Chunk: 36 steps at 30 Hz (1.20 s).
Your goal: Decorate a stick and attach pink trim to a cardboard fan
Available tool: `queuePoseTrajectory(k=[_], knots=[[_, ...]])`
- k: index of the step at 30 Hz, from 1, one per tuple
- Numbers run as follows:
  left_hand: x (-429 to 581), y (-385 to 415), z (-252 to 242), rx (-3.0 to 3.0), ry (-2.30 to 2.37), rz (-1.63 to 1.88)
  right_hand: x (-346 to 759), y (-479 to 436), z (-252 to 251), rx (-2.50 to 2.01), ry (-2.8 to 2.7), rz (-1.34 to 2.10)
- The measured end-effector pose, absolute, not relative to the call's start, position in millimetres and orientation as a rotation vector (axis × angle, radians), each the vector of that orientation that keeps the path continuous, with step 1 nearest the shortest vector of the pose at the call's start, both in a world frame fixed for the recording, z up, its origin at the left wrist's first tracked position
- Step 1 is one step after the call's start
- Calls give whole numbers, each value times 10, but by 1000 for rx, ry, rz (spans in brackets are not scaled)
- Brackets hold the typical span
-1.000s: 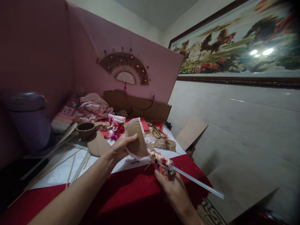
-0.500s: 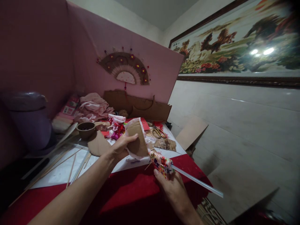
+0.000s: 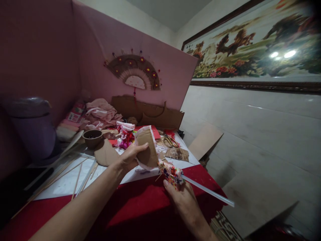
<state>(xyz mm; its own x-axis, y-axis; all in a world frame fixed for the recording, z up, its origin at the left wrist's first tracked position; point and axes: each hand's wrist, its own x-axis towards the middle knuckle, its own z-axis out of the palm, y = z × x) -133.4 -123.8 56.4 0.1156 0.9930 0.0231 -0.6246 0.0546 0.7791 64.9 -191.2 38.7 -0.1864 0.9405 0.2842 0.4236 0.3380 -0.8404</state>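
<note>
Red-clothed surface (image 3: 135,202) at 6 o'clock, partly lost in shadow. Purple bin (image 3: 33,137) at 9, dim. Bowl (image 3: 92,142) between 8 and 9, contents unclear. Left hand (image 3: 131,155) clamped on pale-edged cardboard (image 3: 147,156) at 7, fingers hidden behind. Floral glue gun (image 3: 171,173) at 5, right hand (image 3: 184,197) gripping it, fingers mostly hidden; tip-to-cardboard contact: can't tell. Framed picture (image 3: 238,55) at 2, cut off right.

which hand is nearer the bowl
Left. The left hand is right of the bowl, nearer the camera; the right hand is farther right and nearer still.
</note>
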Motion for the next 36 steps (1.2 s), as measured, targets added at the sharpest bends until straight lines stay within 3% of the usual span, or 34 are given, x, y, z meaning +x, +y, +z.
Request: queuePoseTrajectory(k=[36], knots=[[-1334,-1240,573,719,589,1376,698,-1967,370,-1241,-1765,799]])
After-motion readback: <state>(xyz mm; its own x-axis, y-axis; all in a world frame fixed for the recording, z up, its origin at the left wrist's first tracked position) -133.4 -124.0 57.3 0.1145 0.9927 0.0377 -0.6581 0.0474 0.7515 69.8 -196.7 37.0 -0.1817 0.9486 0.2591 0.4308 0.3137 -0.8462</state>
